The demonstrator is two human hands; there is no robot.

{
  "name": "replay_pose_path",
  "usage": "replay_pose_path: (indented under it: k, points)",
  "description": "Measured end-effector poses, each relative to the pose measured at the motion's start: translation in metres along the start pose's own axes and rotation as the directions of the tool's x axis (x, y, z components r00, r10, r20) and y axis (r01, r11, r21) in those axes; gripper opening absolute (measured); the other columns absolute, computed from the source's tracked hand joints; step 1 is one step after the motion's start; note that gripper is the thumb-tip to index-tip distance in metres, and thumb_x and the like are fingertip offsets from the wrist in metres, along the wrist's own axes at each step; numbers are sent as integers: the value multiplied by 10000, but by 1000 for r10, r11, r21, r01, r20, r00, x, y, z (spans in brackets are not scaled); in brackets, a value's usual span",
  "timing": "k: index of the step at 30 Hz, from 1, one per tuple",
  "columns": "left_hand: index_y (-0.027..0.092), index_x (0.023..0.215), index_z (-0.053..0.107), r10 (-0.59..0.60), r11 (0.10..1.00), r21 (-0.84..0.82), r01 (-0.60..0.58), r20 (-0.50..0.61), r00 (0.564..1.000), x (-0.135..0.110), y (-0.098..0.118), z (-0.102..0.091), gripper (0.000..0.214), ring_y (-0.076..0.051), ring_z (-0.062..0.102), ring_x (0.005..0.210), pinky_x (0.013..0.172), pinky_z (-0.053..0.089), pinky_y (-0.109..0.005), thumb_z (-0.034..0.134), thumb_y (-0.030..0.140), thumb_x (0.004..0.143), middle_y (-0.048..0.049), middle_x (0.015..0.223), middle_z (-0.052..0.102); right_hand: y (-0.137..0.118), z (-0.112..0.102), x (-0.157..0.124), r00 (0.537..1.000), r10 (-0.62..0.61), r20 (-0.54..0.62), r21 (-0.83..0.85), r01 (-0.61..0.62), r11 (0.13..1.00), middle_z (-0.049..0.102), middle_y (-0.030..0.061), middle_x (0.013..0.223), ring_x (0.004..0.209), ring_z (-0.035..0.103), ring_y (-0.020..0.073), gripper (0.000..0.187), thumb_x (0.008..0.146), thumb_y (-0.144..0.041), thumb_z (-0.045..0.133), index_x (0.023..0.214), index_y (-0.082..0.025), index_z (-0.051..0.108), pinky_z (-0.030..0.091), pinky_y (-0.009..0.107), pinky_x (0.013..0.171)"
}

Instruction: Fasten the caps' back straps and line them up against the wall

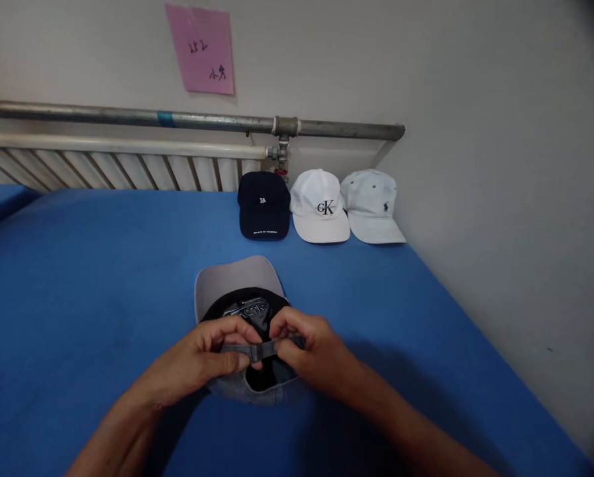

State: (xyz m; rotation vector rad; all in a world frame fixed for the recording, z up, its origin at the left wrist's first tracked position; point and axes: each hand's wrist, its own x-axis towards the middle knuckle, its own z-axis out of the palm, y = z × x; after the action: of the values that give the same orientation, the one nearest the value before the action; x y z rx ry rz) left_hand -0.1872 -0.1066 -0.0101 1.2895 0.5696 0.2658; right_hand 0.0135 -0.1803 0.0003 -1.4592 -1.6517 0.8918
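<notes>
A grey baseball cap (237,281) lies upside down on the blue surface, its brim facing away from me and its dark inside showing. Across the opening at its back runs a grey adjustment strap (267,349) with a small metal buckle (256,352). My left hand (217,348) pinches the strap at the buckle between thumb and fingers. On the other side, my right hand (309,341) grips the strap's right part, fingers curled. The right end of the strap is hidden by that hand.
Along the back edge stand a navy cap (263,207), a white cap with letters (319,207) and a pale cap (373,207). Behind the blue-covered table (102,285) are a white radiator (142,171) and a metal pipe (217,122). A wall (515,218) borders the right side.
</notes>
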Motion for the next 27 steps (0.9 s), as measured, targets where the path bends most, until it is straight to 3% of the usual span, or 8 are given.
replay_pose_path:
  k: [5, 10, 14, 17, 19, 21, 24, 27]
  points:
    - [177, 918, 620, -22, 985, 173, 18, 22, 999, 2, -2, 4, 236, -106, 518, 647, 614, 396, -233, 644, 396, 833, 11, 733, 611, -5, -1, -7, 986, -149, 68, -91, 155, 984, 568, -60, 667, 586, 484, 71, 216, 689, -35, 472, 779, -196, 586, 372, 196, 571]
    - [164, 760, 593, 72, 915, 397, -77, 27, 997, 2, -3, 2, 303, -92, 419, 584, 536, 334, -213, 569, 442, 877, 29, 652, 504, -6, 1, -14, 967, -253, -7, -165, 249, 954, 556, -48, 640, 547, 458, 73, 175, 714, -58, 476, 751, -190, 585, 363, 205, 554]
    - [170, 761, 615, 92, 927, 358, -112, 73, 993, -4, -3, -7, 276, -99, 461, 601, 550, 359, -210, 582, 422, 871, 19, 665, 541, -5, -8, -12, 969, -247, 9, -89, 246, 965, 601, -38, 690, 596, 530, 86, 155, 770, -93, 501, 816, -197, 607, 406, 204, 564]
    - [181, 790, 653, 123, 943, 290, -166, 163, 979, -9, -2, -13, 234, -112, 500, 613, 565, 383, -220, 606, 400, 856, 10, 666, 575, 3, -21, -7, 970, -213, -116, -46, 209, 977, 667, -3, 801, 729, 615, 119, 150, 889, -175, 480, 907, -206, 625, 481, 250, 673]
    - [189, 810, 676, 145, 938, 279, -204, 216, 965, -11, 0, -15, 207, -121, 526, 613, 571, 397, -231, 613, 381, 857, 2, 665, 601, 15, -27, -1, 946, -229, -228, -119, 206, 971, 689, 25, 894, 838, 637, 146, 193, 925, -189, 447, 969, -214, 633, 502, 304, 769]
    - [204, 842, 703, 170, 925, 287, -248, 269, 948, -12, 2, -15, 173, -137, 569, 657, 613, 432, -249, 625, 357, 855, -14, 717, 635, 30, -30, 6, 916, -306, -259, -263, 238, 935, 684, 56, 997, 950, 624, 177, 243, 913, -154, 440, 1048, -218, 632, 493, 370, 858]
    - [249, 903, 745, 197, 911, 280, -303, 351, 915, -13, 7, -16, 139, -174, 620, 792, 743, 481, -300, 673, 339, 826, -43, 888, 664, 50, -27, 18, 900, -403, -164, -495, 278, 823, 613, 113, 1204, 1117, 550, 238, 398, 858, -88, 446, 1211, -210, 584, 447, 473, 947]
    - [308, 943, 765, 178, 916, 255, -310, 435, 883, -15, 11, -15, 163, -199, 634, 832, 785, 497, -331, 711, 345, 794, -60, 935, 680, 59, -22, 30, 901, -431, -47, -630, 309, 713, 519, 150, 1333, 1194, 481, 269, 490, 838, -47, 440, 1294, -197, 541, 419, 498, 969]
